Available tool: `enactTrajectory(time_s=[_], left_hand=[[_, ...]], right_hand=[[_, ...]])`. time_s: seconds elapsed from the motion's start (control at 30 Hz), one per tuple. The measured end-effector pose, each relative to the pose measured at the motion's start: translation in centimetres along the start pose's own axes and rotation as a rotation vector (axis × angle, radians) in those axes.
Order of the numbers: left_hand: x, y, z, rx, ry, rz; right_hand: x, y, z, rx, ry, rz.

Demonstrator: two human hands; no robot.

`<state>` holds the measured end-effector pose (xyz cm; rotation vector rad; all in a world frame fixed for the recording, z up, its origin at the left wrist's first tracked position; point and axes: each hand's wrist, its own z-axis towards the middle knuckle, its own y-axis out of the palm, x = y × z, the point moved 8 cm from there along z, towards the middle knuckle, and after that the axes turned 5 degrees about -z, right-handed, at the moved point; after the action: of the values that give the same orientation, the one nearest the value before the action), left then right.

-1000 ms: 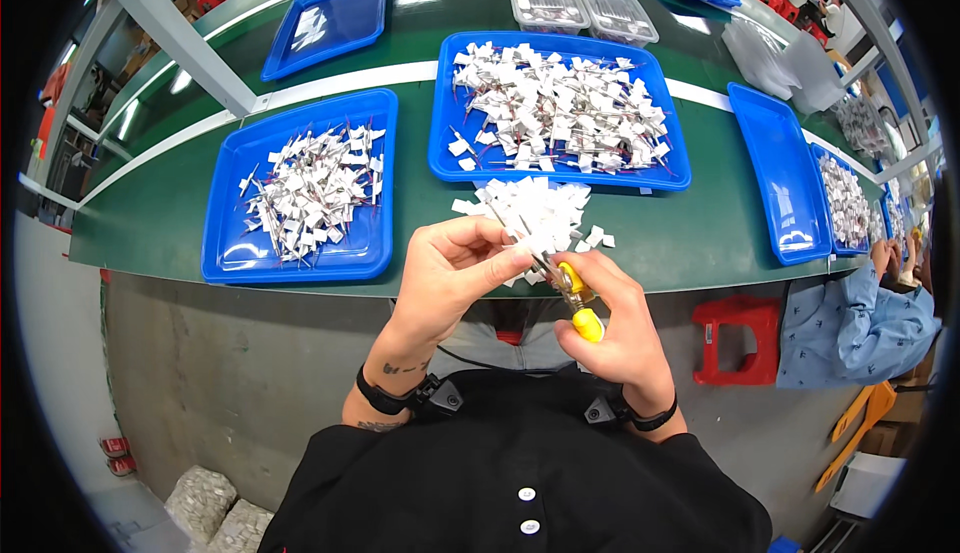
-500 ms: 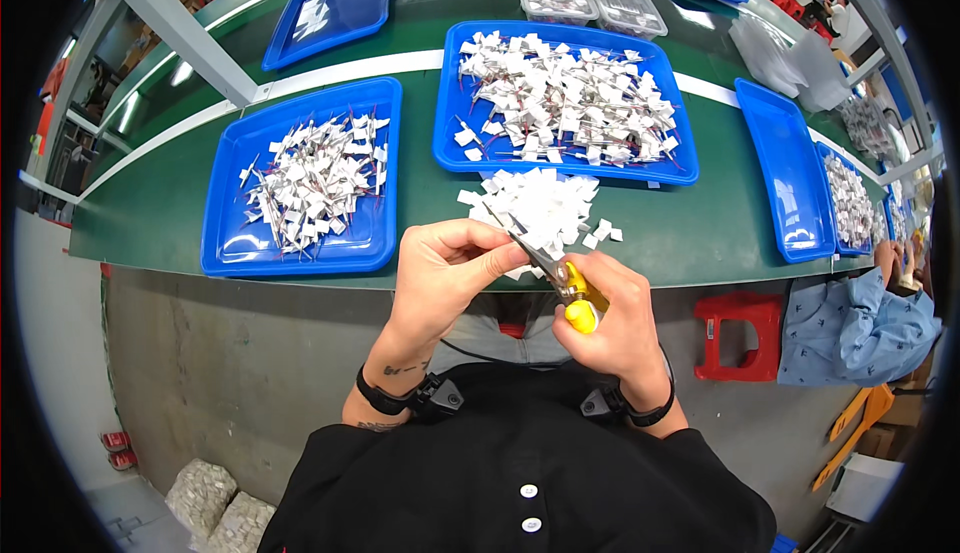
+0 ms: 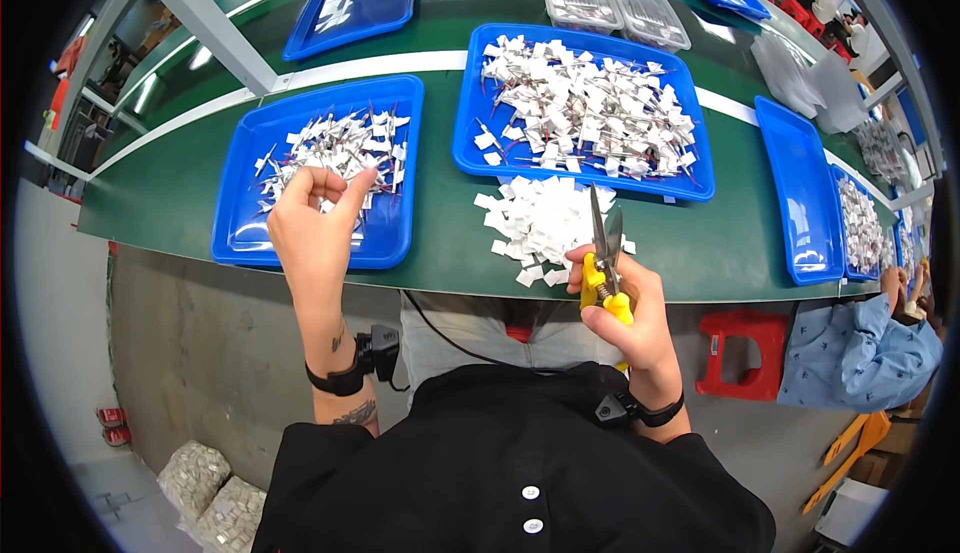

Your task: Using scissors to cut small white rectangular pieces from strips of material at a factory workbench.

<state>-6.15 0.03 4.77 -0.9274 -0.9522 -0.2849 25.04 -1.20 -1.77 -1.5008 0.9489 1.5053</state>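
Note:
Over the near part of the left blue tray (image 3: 228,215), my left hand (image 3: 318,215) has its fingers bent and the thumb apart from them. I see nothing held between them. In that tray lies a heap of thin wired pieces with white tags (image 3: 340,145). My right hand (image 3: 640,313) grips yellow-handled snips (image 3: 607,263), their blades parted and pointing away from me. Just left of and behind the snips, a loose pile of small white tags (image 3: 535,223) lies on the green table. The larger middle blue tray (image 3: 465,133) holds many more tagged wired pieces (image 3: 590,103).
Two clear plastic boxes (image 3: 580,1) stand behind the middle tray. Other blue trays lie at the back left (image 3: 350,3) and right (image 3: 795,193). A red stool (image 3: 742,353) and a person in a blue patterned garment (image 3: 850,348) are at the right. A grey post (image 3: 205,23) rises back left.
My left hand has moved left from the snips to above the left tray. My right hand has shifted slightly right, and the snips' blades now point away from me, spread apart.

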Motion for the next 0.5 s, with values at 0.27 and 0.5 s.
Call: enactTrajectory(time_s=[0.27, 0.5], left_hand=[[4.6, 11.9, 0.9, -0.258, 0.500, 0.236], [4.3, 15.9, 1.9, -0.411, 0.479, 0.498]], right_hand=[[0.3, 1.2, 0.2, -0.041, 0.043, 0.056], [0.2, 0.6, -0.4, -0.043, 0.047, 0.093]])
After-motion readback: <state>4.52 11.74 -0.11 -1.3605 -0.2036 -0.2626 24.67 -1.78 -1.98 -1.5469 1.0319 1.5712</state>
